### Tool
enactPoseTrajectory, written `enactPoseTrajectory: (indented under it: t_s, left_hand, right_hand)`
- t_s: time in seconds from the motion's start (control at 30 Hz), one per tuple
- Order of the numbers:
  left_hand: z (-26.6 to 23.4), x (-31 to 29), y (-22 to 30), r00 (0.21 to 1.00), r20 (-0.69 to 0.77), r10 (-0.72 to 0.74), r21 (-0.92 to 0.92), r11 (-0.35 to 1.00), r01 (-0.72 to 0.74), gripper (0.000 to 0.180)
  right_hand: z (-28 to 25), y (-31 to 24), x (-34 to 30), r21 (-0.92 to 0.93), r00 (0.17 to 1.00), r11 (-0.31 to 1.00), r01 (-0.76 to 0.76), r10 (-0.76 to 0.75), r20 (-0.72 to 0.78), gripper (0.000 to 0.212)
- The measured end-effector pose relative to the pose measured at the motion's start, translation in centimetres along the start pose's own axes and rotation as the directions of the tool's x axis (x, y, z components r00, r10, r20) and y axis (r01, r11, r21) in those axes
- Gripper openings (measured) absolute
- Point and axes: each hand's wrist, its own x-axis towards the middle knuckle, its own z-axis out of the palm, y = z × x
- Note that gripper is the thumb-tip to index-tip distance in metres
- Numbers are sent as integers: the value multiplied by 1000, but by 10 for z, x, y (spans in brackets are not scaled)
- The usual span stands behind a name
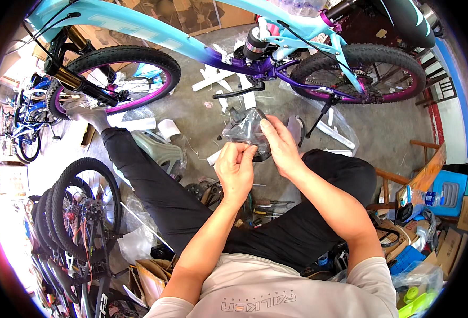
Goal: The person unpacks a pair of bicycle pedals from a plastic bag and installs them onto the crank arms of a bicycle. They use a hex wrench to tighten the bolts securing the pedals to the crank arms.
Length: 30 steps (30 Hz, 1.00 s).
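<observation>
Grey concrete floor [398, 139], scuffed, ran through the whole space; white foam strips [212, 80] lay scattered on it. Right side: plain white wall [454, 119] with a bright blue upright band [450, 58] and a dark red strip [434, 123] low down. Dark slatted wooden frame [439, 87] stood by that wall. Nearer, a brown wooden furniture frame [429, 168] sat beside a light-blue moulded plastic piece [449, 191], stool or bin, couldn't tell. A pale grey-green plastic stool [157, 151] was left of centre. Large brown cardboard sheets [194, 16] lined the far side. Strong white daylight came from the left, washing out that edge; source unclear.
</observation>
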Motion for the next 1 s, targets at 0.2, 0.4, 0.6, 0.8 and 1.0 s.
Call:
enactPoseTrajectory:
  t_s: [0.2, 0.4, 0.6, 0.8, 1.0]
  left_hand:
    - [-5, 0, -4, 963, -38, 268, 159, 953, -259, 17]
    - [-13, 10, -11, 843, 63, 535, 277, 802, -530, 18]
    - [-33, 37, 10, 914, 315, -255, 140, 965, 221, 19]
    - [-49, 60, 46, 935, 285, -214, -404, 857, 319, 24]
    - [-57, 52, 9, 978, 179, 104, 400, 901, -169, 45]
  right_hand:
    - [3, 2, -3, 24, 999, 999, -41, 41, 21, 43]
    - [3, 6, -1, -112, 996, 989, -93, 93, -7, 44]
    - [2, -15, 12, -520, 999, 854, 33, -25, 23, 51]
    - [2, -8, 12, -440, 997, 898, -2, 36, 69, 48]
    - [-4, 1, 11, -463, 1000, 886, 1, 8, 16, 52]
